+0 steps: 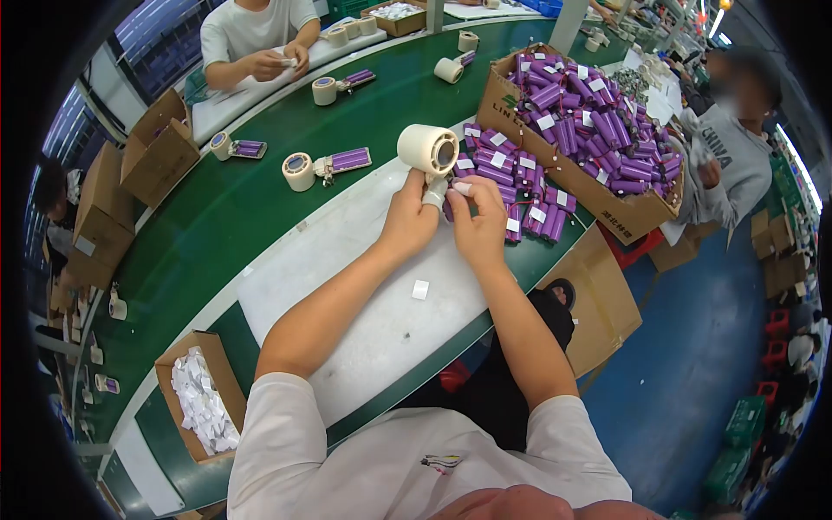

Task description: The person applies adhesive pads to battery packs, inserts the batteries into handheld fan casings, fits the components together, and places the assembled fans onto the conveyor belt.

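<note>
My left hand [411, 217] and my right hand [476, 217] meet over the white work mat [364, 286], close together at a purple battery pack [511, 227] with white labels. Both pinch a small white piece of tape [440, 187] at the pack's end. A big roll of white tape [427, 149] stands just above my left hand's fingers. More purple packs [498, 169] lie stacked beside my right hand. One small white tape square [420, 289] lies loose on the mat under my forearms.
A cardboard box [520, 143] heaped with purple cells sits at the right. A green conveyor belt [217, 208] carries tape rolls with packs [325, 165]. A box of white scraps [201, 400] is at lower left. Other people work across the belt and at right.
</note>
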`<action>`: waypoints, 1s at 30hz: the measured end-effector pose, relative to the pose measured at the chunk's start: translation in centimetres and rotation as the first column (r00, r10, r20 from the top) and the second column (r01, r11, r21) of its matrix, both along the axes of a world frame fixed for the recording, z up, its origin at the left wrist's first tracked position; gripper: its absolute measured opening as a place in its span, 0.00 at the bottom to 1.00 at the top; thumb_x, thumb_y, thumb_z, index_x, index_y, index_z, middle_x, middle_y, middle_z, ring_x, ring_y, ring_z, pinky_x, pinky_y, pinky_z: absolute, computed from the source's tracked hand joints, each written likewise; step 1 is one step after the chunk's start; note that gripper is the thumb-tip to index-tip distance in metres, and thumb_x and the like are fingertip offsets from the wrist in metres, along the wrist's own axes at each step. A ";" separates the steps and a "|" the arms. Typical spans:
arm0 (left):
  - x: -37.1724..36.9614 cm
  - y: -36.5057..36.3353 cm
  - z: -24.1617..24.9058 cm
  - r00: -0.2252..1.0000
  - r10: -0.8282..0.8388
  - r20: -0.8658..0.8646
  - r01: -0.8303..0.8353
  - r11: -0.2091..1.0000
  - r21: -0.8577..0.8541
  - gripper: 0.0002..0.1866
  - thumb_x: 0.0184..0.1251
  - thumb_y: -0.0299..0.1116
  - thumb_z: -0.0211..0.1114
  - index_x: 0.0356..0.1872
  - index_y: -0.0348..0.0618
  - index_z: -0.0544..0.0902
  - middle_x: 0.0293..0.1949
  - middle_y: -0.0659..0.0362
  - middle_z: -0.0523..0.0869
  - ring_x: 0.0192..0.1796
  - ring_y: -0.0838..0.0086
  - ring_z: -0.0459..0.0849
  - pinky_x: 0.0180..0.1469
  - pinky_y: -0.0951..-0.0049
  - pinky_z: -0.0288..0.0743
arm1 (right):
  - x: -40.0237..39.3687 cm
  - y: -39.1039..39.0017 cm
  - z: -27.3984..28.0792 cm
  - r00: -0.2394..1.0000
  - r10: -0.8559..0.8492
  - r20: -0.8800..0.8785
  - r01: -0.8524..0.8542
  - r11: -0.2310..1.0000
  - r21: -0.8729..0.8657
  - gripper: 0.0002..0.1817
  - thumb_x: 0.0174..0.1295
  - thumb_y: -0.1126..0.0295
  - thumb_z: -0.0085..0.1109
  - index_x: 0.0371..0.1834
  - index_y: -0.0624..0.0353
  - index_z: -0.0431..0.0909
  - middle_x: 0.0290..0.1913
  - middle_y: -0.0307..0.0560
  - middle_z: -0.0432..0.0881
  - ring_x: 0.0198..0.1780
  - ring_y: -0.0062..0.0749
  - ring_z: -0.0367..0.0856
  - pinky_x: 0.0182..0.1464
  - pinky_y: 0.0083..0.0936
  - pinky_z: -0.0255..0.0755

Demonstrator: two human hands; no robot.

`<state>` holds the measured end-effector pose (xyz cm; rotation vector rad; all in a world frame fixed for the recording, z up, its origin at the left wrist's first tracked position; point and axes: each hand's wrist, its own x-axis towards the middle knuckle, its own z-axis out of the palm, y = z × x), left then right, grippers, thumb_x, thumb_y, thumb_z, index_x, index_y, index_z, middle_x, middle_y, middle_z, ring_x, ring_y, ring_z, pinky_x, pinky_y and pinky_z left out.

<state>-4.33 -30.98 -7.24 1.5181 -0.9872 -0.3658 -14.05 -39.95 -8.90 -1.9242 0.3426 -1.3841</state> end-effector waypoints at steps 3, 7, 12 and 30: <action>0.9 0.5 0.8 0.995 -0.001 0.100 -0.005 0.998 0.062 0.16 0.77 0.34 0.51 0.60 0.40 0.72 0.43 0.56 0.83 0.42 0.74 0.80 0.45 0.71 0.75 | 0.8 -0.2 -0.3 0.994 0.090 -0.068 -0.081 0.988 0.132 0.08 0.60 0.75 0.65 0.38 0.67 0.77 0.34 0.48 0.78 0.34 0.32 0.80 0.36 0.26 0.75; 4.0 -0.2 0.7 0.975 -0.054 -0.213 0.059 0.998 0.017 0.17 0.78 0.38 0.49 0.59 0.41 0.74 0.43 0.60 0.83 0.44 0.75 0.80 0.46 0.70 0.75 | 1.5 -0.3 0.4 0.916 0.324 -0.236 -0.185 0.864 0.468 0.13 0.66 0.66 0.61 0.44 0.64 0.73 0.29 0.43 0.76 0.23 0.25 0.75 0.24 0.23 0.68; 9.5 0.7 0.7 0.997 0.058 -0.058 -0.036 0.945 0.324 0.18 0.76 0.40 0.48 0.53 0.38 0.79 0.42 0.57 0.86 0.43 0.75 0.83 0.44 0.71 0.75 | 4.5 -1.4 0.9 0.753 0.657 -0.031 -0.303 0.388 0.871 0.12 0.71 0.61 0.55 0.44 0.60 0.72 0.26 0.40 0.76 0.17 0.22 0.72 0.17 0.22 0.62; 1.8 2.0 6.0 0.933 -0.007 0.361 0.102 0.964 -0.245 0.13 0.59 0.22 0.55 0.45 0.37 0.81 0.31 0.53 0.84 0.32 0.65 0.83 0.40 0.68 0.76 | 18.9 3.1 0.3 0.570 0.233 -0.788 -0.558 0.814 -0.162 0.29 0.53 0.54 0.70 0.55 0.59 0.78 0.52 0.57 0.77 0.53 0.53 0.78 0.56 0.42 0.72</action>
